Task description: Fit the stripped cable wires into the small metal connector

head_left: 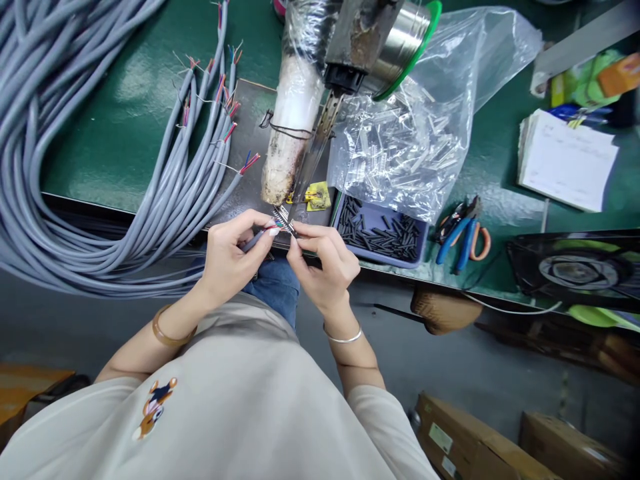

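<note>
My left hand (231, 257) is closed on the end of a grey cable (253, 240) whose stripped coloured wires stick out toward the right. My right hand (325, 260) pinches a small dark connector (286, 220) at those wire ends, fingers pressed together. Both hands meet at the front edge of the green bench, just below a soldering stand (290, 147) wrapped in plastic. More grey cables with bared coloured tips (200, 153) fan across a dark mat (250, 133) to the left of my hands.
A large coil of grey cable (45, 133) fills the left. A clear bag of small metal parts (415, 133), a blue tray of black sleeves (380, 233), blue-handled cutters (457, 237), a solder spool (405, 40) and papers (567, 160) lie right. Cardboard boxes (475, 440) sit on the floor.
</note>
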Demonstrator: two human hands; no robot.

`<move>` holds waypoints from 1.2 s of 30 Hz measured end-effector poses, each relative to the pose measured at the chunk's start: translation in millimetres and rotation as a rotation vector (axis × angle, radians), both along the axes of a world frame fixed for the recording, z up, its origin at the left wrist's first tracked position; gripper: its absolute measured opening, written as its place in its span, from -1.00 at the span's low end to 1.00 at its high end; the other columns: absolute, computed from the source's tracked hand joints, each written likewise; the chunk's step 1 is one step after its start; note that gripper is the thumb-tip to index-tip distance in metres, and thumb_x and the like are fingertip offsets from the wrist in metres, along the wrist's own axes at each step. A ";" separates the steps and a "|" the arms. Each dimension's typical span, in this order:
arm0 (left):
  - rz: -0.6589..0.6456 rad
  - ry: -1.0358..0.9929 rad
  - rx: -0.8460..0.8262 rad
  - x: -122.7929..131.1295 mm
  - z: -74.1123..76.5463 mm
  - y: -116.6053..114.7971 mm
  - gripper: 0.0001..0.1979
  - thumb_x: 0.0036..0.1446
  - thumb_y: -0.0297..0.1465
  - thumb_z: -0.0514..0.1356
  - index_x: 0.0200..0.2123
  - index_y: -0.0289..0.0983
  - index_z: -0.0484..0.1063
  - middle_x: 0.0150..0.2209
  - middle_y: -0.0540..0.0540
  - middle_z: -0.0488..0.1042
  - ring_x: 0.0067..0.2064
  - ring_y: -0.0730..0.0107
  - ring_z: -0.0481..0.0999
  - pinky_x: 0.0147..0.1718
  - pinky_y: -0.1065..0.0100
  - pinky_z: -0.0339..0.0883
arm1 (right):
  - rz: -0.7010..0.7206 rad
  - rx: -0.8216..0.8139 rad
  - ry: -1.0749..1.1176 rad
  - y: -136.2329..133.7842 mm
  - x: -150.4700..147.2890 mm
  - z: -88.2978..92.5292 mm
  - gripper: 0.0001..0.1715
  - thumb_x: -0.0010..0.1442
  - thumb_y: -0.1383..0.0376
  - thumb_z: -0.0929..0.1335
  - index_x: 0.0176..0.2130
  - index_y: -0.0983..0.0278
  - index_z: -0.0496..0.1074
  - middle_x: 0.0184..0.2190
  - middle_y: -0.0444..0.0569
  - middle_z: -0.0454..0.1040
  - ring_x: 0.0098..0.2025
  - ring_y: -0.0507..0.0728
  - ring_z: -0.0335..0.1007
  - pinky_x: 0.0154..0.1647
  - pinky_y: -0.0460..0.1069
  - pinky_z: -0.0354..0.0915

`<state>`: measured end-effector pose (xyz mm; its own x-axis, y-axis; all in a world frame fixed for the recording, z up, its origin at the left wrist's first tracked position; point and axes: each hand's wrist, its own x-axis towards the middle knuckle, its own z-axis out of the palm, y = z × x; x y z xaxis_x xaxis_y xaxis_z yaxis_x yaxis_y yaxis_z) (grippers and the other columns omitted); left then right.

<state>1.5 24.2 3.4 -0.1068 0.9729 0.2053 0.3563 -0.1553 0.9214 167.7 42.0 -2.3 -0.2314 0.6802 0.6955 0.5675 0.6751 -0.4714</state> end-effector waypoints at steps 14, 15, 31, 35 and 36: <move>0.032 -0.102 -0.049 3.2 4.7 2.4 -0.90 0.21 -0.38 0.30 -0.35 -0.28 0.51 -0.49 0.03 0.44 -0.60 0.64 0.17 -0.62 0.48 0.03 | 0.008 0.038 -0.005 1.7 -0.6 -1.2 -0.78 0.22 0.50 0.43 -0.28 0.19 0.42 -0.21 -0.03 0.69 -0.22 0.05 0.66 -0.20 -0.08 0.56; 0.028 -0.099 -0.053 3.0 4.1 2.3 -0.90 0.21 -0.38 0.30 -0.34 -0.28 0.51 -0.51 0.04 0.42 -0.61 0.64 0.14 -0.63 0.47 0.01 | 0.009 0.035 -0.009 1.3 -0.3 -1.9 -0.78 0.23 0.50 0.43 -0.28 0.19 0.42 -0.21 -0.03 0.69 -0.22 0.05 0.66 -0.20 -0.08 0.55; 0.003 0.052 0.061 2.1 8.6 3.8 -0.93 0.24 -0.42 0.27 -0.30 -0.28 0.54 -0.47 0.05 0.51 -0.60 0.63 0.12 -0.58 0.44 0.06 | 0.000 0.037 0.026 3.3 0.0 -0.7 -0.77 0.22 0.50 0.43 -0.24 0.17 0.44 -0.18 -0.05 0.70 -0.20 0.06 0.66 -0.17 -0.07 0.55; -0.010 0.049 0.056 1.3 8.4 3.4 -0.93 0.24 -0.42 0.27 -0.30 -0.28 0.55 -0.42 0.03 0.56 -0.59 0.63 0.14 -0.57 0.44 0.08 | -0.007 0.054 -0.006 3.3 0.3 0.6 -0.78 0.24 0.48 0.43 -0.26 0.15 0.41 -0.19 -0.06 0.70 -0.23 0.06 0.67 -0.22 -0.07 0.56; -0.015 0.049 0.049 1.0 7.9 3.1 -0.93 0.24 -0.43 0.27 -0.30 -0.28 0.55 -0.42 0.04 0.56 -0.59 0.62 0.14 -0.56 0.43 0.09 | -0.010 0.058 -0.022 3.2 0.6 0.7 -0.78 0.24 0.47 0.43 -0.26 0.15 0.40 -0.19 -0.05 0.70 -0.24 0.06 0.67 -0.24 -0.07 0.56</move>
<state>2.6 27.3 11.3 -0.0811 0.9629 0.2574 0.3977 -0.2056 0.8942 168.2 45.2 -1.7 -0.2404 0.6415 0.7285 0.5844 0.6949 -0.4191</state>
